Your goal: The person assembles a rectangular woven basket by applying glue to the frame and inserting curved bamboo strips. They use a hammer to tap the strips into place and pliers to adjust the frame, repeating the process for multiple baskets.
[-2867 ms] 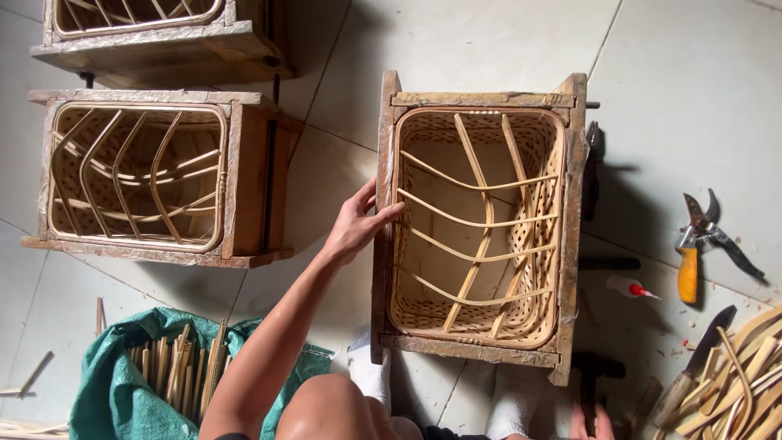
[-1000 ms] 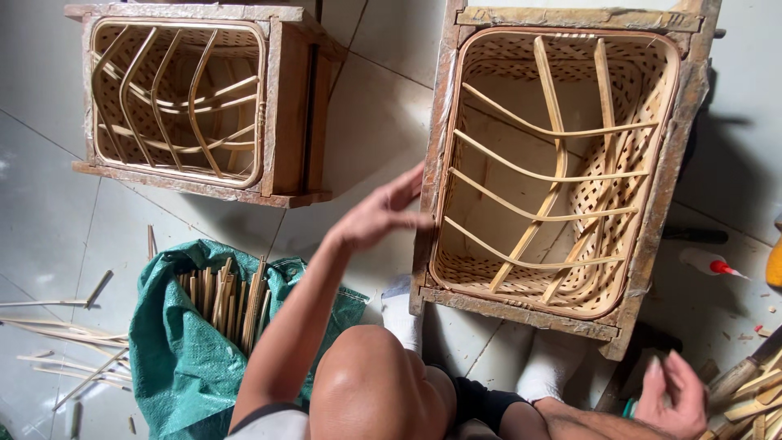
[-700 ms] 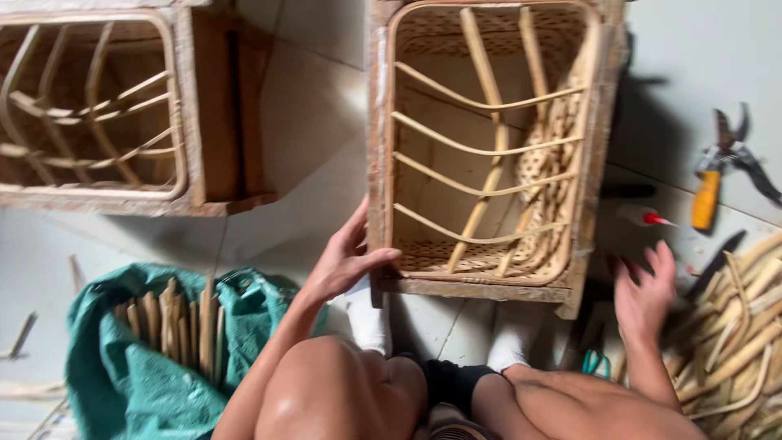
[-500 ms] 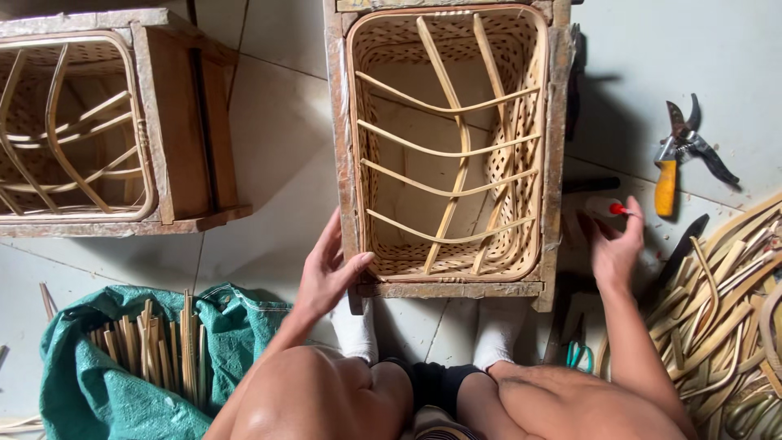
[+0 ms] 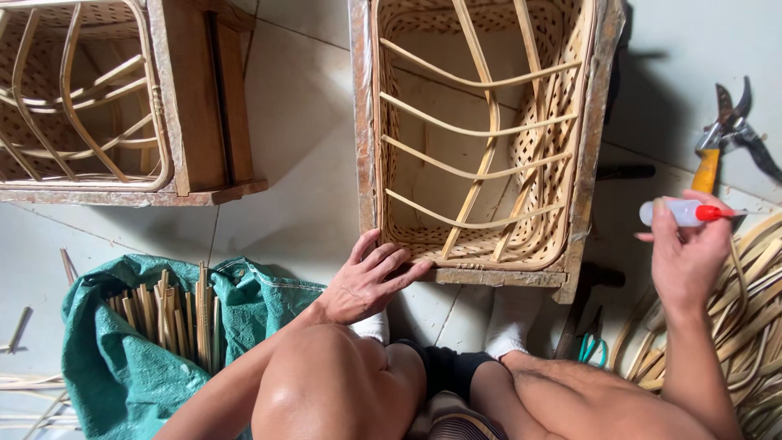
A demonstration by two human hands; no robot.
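A wooden frame (image 5: 362, 114) holds a half-woven bamboo basket (image 5: 481, 130) on the tiled floor in front of me. My left hand (image 5: 368, 277) rests flat on the frame's near left corner, fingers spread. To the right of the frame, my right hand (image 5: 686, 253) is raised and grips a small clear bottle with a red nozzle (image 5: 683, 213) by its body. My bare knees and white socks show below the frame.
A second wooden frame with a basket (image 5: 98, 98) stands at the upper left. A green sack of bamboo strips (image 5: 155, 326) lies at the lower left. Pruning shears with an orange handle (image 5: 721, 134) lie at the right, above a pile of curved bamboo strips (image 5: 749, 326).
My right hand reached to the floor at the right and picked up the small bottle. My left hand slid down the frame's left side to its near corner. The view moved closer.
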